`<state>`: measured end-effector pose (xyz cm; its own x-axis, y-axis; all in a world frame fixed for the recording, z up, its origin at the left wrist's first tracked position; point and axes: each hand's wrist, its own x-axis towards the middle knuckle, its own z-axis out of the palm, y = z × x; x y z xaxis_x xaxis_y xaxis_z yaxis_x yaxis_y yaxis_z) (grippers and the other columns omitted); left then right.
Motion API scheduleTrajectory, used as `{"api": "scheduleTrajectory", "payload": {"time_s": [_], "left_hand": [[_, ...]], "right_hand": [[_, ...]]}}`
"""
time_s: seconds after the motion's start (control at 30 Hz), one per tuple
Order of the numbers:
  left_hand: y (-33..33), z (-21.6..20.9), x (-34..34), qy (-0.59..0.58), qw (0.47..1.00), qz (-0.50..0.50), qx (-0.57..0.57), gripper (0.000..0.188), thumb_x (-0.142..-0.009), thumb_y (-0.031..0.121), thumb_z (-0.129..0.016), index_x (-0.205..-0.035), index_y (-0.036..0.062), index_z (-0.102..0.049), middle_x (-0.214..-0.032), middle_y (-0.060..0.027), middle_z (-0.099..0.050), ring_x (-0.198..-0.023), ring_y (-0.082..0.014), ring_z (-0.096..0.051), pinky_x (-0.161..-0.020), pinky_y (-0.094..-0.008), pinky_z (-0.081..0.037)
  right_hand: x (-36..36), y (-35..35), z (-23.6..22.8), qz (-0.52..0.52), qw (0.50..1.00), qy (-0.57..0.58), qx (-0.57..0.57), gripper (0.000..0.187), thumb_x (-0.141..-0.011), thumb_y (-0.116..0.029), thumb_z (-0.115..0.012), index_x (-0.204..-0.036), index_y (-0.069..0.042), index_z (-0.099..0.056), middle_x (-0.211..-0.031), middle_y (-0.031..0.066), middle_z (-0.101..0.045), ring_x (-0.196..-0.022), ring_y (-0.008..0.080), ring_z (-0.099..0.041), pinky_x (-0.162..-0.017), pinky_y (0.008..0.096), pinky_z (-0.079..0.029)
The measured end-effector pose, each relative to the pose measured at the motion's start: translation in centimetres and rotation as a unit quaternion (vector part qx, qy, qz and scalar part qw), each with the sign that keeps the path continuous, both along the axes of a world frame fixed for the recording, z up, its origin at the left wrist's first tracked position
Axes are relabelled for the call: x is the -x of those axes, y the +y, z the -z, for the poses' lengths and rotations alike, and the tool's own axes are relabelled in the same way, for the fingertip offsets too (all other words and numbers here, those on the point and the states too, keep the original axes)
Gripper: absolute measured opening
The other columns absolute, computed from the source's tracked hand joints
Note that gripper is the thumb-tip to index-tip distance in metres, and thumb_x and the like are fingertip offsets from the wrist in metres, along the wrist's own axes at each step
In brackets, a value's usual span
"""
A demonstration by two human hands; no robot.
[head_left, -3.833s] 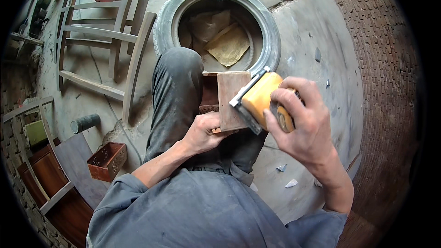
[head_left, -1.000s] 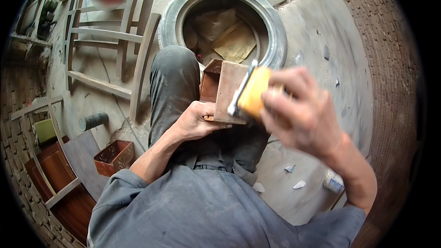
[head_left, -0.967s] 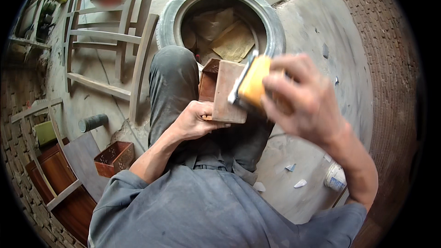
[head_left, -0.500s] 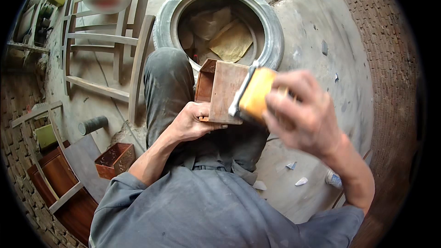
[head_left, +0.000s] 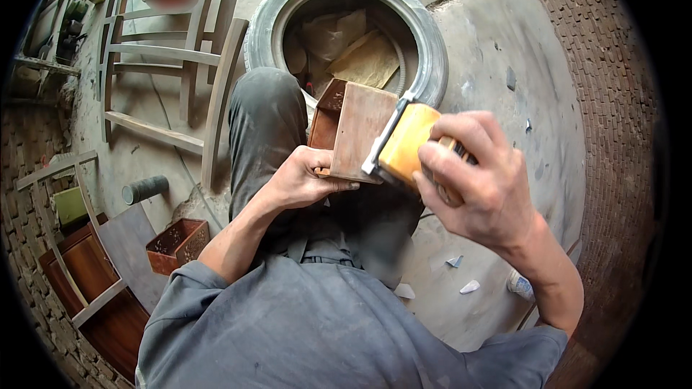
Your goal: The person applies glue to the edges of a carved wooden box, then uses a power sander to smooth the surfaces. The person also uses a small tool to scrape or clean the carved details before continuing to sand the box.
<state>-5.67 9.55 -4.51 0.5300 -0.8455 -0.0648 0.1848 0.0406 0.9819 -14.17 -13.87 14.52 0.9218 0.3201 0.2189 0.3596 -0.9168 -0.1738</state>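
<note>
Above my lap my left hand (head_left: 299, 179) is closed on the lower edge of a small wooden box (head_left: 362, 130), its thumb and fingers pinching the wall. The box is tipped so its open side faces left, and its pale, worn flat panel faces up. A yellow electric sander (head_left: 409, 142) is gripped in my right hand (head_left: 479, 176). Its white-edged pad stands upright at the right edge of that panel; whether it touches the wood I cannot tell. Carving shows inside the box.
Just beyond the box lies a big grey tyre (head_left: 261, 29) with sheets and bags inside. Wooden chair frames (head_left: 162, 50) are on the left. A second reddish box (head_left: 178, 246) sits near my left elbow, beside a grey cylinder (head_left: 145, 189). White scraps (head_left: 469, 287) litter the floor at right.
The box and my left hand have risen slightly in the picture. The sander has shifted a little to the right, and my right hand is less blurred.
</note>
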Motion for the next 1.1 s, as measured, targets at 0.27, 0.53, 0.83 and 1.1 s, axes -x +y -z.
{"api": "scheduleTrajectory", "payload": {"time_s": [0.27, 0.53, 0.83, 1.1], "left_hand": [[-0.2, -0.1, -0.5, 0.026, 1.000, 0.002, -0.006, 0.022, -0.092, 0.005, -0.083, -0.114, 0.0014, -0.080, -0.096, 0.0001, -0.079, -0.091, -0.0049, -0.067, -0.085, -0.0262, -0.056], [-0.7, -0.3, -1.0, 0.024, 1.000, 0.003, 0.003, 0.024, -0.092, 0.004, -0.082, -0.116, 0.0000, -0.079, -0.103, -0.0022, -0.081, -0.098, -0.0055, -0.068, -0.089, -0.0266, -0.056], [-0.7, 0.0, -0.8, 0.010, 0.999, -0.005, 0.040, 0.026, -0.091, 0.002, -0.082, -0.117, 0.0002, -0.079, -0.105, -0.0026, -0.081, -0.099, -0.0061, -0.068, -0.090, -0.0267, -0.055], [-0.5, 0.1, -0.7, 0.011, 1.000, -0.003, 0.027, 0.025, -0.092, 0.003, -0.082, -0.117, 0.0000, -0.079, -0.104, -0.0023, -0.081, -0.098, -0.0048, -0.067, -0.088, -0.0263, -0.055]], "right_hand": [[1.7, 0.1, -0.4, -0.011, 1.000, 0.012, 0.014, 0.032, -0.071, -0.009, -0.084, -0.099, -0.015, -0.070, -0.111, 0.0045, -0.064, -0.099, 0.0289, -0.066, -0.061, 0.0344, -0.057], [2.3, -0.4, -1.6, -0.030, 0.999, -0.002, 0.017, 0.028, -0.073, -0.009, -0.083, -0.097, -0.014, -0.070, -0.108, 0.0034, -0.065, -0.099, 0.0281, -0.066, -0.063, 0.0333, -0.057], [2.1, 1.4, 0.1, -0.048, 0.999, 0.002, 0.005, 0.031, -0.069, -0.011, -0.083, -0.096, -0.018, -0.070, -0.105, 0.0003, -0.064, -0.098, 0.0254, -0.066, -0.060, 0.0301, -0.056], [1.9, 1.8, -0.2, -0.041, 0.999, 0.027, -0.007, 0.031, -0.069, -0.009, -0.084, -0.095, -0.017, -0.070, -0.107, 0.0007, -0.065, -0.097, 0.0269, -0.066, -0.060, 0.0321, -0.056]]}}
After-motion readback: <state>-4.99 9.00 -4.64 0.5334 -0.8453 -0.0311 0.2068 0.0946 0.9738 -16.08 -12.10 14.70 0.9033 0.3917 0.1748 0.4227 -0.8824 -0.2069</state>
